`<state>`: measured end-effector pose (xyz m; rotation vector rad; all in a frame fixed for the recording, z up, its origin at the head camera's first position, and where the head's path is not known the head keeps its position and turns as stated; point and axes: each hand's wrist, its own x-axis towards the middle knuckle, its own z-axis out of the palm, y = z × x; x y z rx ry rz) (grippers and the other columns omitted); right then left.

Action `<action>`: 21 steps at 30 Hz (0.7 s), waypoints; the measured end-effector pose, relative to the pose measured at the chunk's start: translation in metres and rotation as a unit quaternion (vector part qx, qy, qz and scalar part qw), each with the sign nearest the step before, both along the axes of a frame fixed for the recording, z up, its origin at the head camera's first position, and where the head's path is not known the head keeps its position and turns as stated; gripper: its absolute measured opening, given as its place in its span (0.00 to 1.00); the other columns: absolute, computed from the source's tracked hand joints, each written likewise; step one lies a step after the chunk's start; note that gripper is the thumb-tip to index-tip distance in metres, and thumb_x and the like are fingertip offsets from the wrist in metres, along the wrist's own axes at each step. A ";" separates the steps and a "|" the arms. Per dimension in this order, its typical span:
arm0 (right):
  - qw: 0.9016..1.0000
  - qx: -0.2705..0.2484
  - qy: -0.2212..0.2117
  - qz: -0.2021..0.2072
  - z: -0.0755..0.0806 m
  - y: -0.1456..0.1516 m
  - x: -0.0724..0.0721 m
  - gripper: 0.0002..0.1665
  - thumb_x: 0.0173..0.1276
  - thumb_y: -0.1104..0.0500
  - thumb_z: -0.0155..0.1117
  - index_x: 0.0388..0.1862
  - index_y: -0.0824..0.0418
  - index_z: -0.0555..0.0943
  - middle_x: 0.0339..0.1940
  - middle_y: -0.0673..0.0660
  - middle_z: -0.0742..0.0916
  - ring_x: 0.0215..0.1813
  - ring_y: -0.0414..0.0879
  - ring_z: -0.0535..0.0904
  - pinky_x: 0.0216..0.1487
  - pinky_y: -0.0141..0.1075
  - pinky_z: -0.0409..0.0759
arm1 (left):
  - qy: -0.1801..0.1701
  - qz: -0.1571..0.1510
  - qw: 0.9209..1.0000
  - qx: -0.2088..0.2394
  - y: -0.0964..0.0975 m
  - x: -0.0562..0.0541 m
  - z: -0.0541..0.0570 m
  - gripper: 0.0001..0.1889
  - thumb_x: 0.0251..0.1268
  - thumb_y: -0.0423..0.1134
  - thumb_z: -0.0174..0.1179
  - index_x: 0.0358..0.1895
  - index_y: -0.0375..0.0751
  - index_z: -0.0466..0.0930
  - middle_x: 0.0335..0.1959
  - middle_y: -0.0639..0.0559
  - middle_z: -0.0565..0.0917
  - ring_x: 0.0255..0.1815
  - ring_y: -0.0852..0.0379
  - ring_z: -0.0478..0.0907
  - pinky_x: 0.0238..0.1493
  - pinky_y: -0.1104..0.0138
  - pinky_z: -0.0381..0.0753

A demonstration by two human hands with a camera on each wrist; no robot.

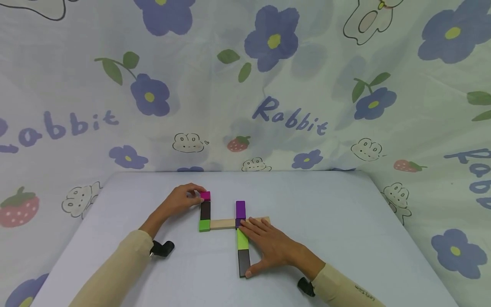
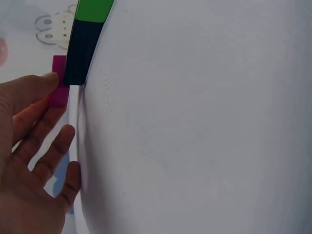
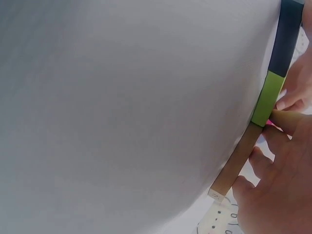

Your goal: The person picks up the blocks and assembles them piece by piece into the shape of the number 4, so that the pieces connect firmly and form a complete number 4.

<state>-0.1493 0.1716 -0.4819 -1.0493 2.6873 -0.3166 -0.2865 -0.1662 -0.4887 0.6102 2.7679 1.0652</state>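
Observation:
My left hand [image 1: 180,198] pinches a magenta block [image 1: 206,195] between thumb and fingers, at the far end of a black block [image 1: 205,211]. That black block meets a green block [image 1: 204,225], where a pale wooden strip [image 1: 222,224] starts off to the right. A purple block [image 1: 240,209], a small dark purple block [image 1: 238,223], a lime block [image 1: 242,239] and a dark grey block [image 1: 244,263] form a line across the strip. Over this crossing my right hand [image 1: 274,245] lies spread, fingertips at the small dark purple block, thumb at the grey block's near end.
White cloth covers the table [image 1: 345,221]. Behind it hangs a patterned curtain [image 1: 215,85] with flowers and rabbits. Black wrist devices, one by each forearm, sit low beside the sleeves [image 1: 119,264].

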 end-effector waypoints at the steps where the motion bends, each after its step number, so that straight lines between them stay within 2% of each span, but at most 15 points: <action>1: 1.000 0.000 -0.001 0.000 0.000 0.000 0.000 0.72 0.50 0.17 0.64 0.84 0.52 0.51 0.84 0.47 0.53 0.83 0.49 0.44 0.78 0.51 0.45 | 0.000 0.000 1.000 0.000 0.000 0.000 0.000 0.16 0.66 0.39 0.67 0.56 0.42 0.84 0.49 0.48 0.84 0.48 0.48 0.76 0.49 0.53 0.74; 7: 1.000 0.001 -0.003 -0.002 0.000 -0.001 0.000 0.72 0.50 0.17 0.65 0.84 0.52 0.52 0.84 0.47 0.53 0.83 0.49 0.45 0.78 0.50 0.46 | -0.006 0.001 1.000 -0.004 0.000 0.001 -0.001 0.16 0.66 0.39 0.67 0.56 0.42 0.84 0.47 0.48 0.83 0.48 0.48 0.76 0.49 0.53 0.74; 15: 1.000 -0.004 -0.001 0.001 0.001 0.000 0.001 0.72 0.50 0.17 0.65 0.84 0.52 0.52 0.84 0.47 0.53 0.83 0.49 0.44 0.78 0.50 0.46 | -0.021 0.002 1.000 -0.008 0.002 0.003 0.002 0.17 0.65 0.39 0.66 0.57 0.41 0.84 0.50 0.47 0.83 0.50 0.46 0.75 0.53 0.50 0.74; 21: 1.000 0.001 0.000 0.000 0.000 -0.001 0.000 0.72 0.50 0.17 0.64 0.84 0.52 0.52 0.84 0.47 0.53 0.83 0.49 0.45 0.78 0.50 0.47 | -0.011 -0.005 1.000 -0.007 0.003 0.003 0.003 0.18 0.66 0.40 0.66 0.58 0.41 0.84 0.49 0.48 0.84 0.48 0.48 0.75 0.51 0.52 0.74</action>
